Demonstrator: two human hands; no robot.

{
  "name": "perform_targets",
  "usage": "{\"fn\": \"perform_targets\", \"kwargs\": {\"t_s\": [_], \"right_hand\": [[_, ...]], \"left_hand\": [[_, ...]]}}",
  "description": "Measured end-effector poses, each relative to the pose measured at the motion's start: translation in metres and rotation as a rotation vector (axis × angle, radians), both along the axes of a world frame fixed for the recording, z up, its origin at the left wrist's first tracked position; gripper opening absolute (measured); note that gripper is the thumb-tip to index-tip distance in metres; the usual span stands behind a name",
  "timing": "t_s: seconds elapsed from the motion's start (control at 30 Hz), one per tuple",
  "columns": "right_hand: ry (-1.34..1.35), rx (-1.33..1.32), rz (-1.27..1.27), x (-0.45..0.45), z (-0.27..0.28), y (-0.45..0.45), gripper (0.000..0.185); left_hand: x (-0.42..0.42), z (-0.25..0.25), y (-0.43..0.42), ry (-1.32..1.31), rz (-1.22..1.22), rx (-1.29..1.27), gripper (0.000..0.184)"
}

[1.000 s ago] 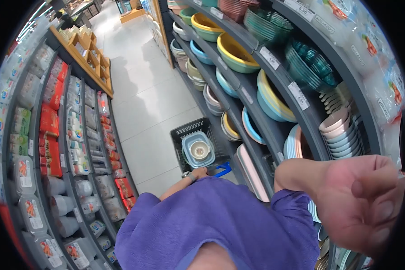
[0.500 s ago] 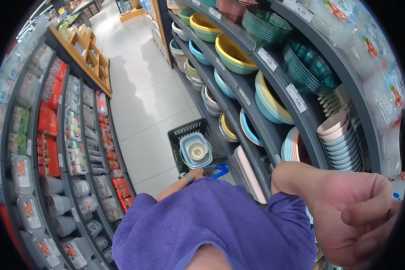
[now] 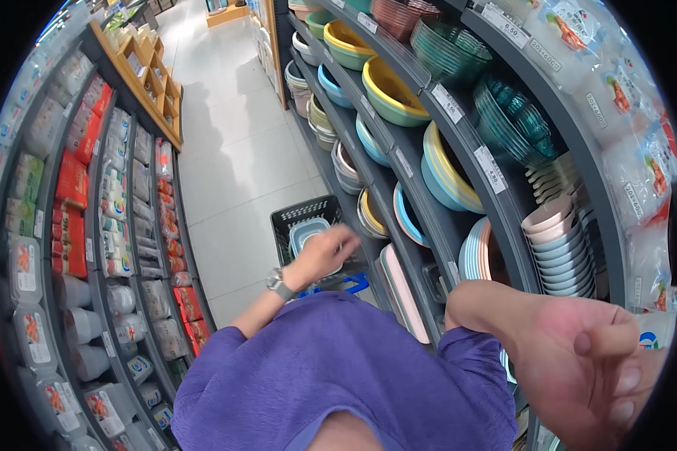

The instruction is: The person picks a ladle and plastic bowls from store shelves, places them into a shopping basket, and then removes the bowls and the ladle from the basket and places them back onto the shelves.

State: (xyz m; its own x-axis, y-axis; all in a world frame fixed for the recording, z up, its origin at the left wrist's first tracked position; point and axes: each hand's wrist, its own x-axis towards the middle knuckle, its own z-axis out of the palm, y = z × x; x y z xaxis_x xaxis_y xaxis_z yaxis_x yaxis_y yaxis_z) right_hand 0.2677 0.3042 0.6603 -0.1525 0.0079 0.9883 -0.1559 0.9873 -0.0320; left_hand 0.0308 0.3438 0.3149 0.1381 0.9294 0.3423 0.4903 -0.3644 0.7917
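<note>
My left hand (image 3: 325,254), with a watch (image 3: 278,283) at the wrist, hovers over a black shopping basket (image 3: 281,219). Its fingers stretch to the right, slightly blurred, and grip nothing. Inside the basket sits a light blue plastic basin (image 3: 302,231), partly covered by my hand; of the pale bowl in it, only little shows. The basket's blue handle (image 3: 353,283) lies just below my hand. Raised close to the camera on the right, my right hand (image 3: 590,364) has its palm showing and fingers curled, with nothing visible in them. It is nearest to the bagged goods on the shelf.
Right-hand shelves carry stacked yellow and green basins (image 3: 391,86), teal clear bowls (image 3: 508,124), nested cups (image 3: 557,240) and plastic bag packs (image 3: 613,113). Packaged goods fill the left shelves (image 3: 71,195). A tiled aisle (image 3: 226,165) runs ahead, past a wooden display rack (image 3: 147,75).
My left hand has let go of the basket's handle and risen over the basket, fingers extended. My right hand stays raised, its fingers shifted slightly. The view has moved a little.
</note>
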Motion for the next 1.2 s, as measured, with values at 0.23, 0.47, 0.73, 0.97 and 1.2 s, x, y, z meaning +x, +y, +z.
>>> {"fn": "perform_targets", "kwargs": {"t_s": [0.23, 0.47, 0.73, 0.97, 1.2], "right_hand": [[0.528, 0.305, -0.277, -0.014, -0.017, -0.003, 0.026], [0.272, 0.361, 0.168, -0.043, -0.007, 0.002, 0.019], [0.382, 0.265, -0.051, -0.005, -0.012, -0.019, 0.02], [0.126, 0.222, -0.122, 0.014, -0.01, -0.02, 0.022], [-0.002, 0.206, -0.229, 0.019, -0.026, -0.01, 0.024]], "left_hand": [[-0.036, 0.258, -0.063, -0.237, 0.477, 1.31, 0.034], [-0.029, 0.308, -0.123, -0.045, 0.162, 1.472, 0.025], [-0.018, 0.321, -0.12, -0.099, 0.19, 1.679, 0.021], [0.005, 0.318, -0.108, -0.197, 0.196, 1.714, 0.021], [0.006, 0.313, -0.102, -0.251, 0.173, 1.578, 0.022]]}}
